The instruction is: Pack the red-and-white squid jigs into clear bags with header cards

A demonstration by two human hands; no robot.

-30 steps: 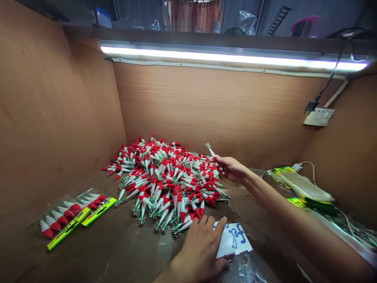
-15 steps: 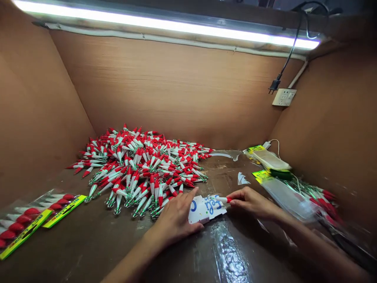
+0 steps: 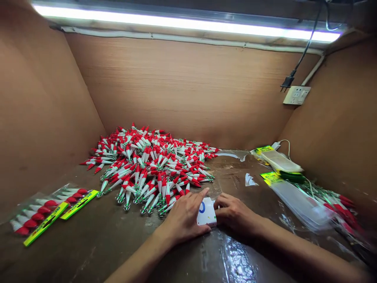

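My left hand grips a small white cardboard box with blue lettering and coloured dots, its thumb along the near edge. My right hand is at the box's right end with its fingers curled; whatever they hold is hidden. Just beyond my left hand spreads a large pile of red-and-white fishing lures with green-tinted hooks.
Two clear packs of lures with yellow header cards lie at the left. Clear bags and a stack of yellow-topped packaging lie at the right, beside more lures. A black plug hangs near a wall socket.
My right hand has moved left against the box, covering most of its lettering. The red lure tip in its fingers is now out of sight. The whole view has shifted slightly.
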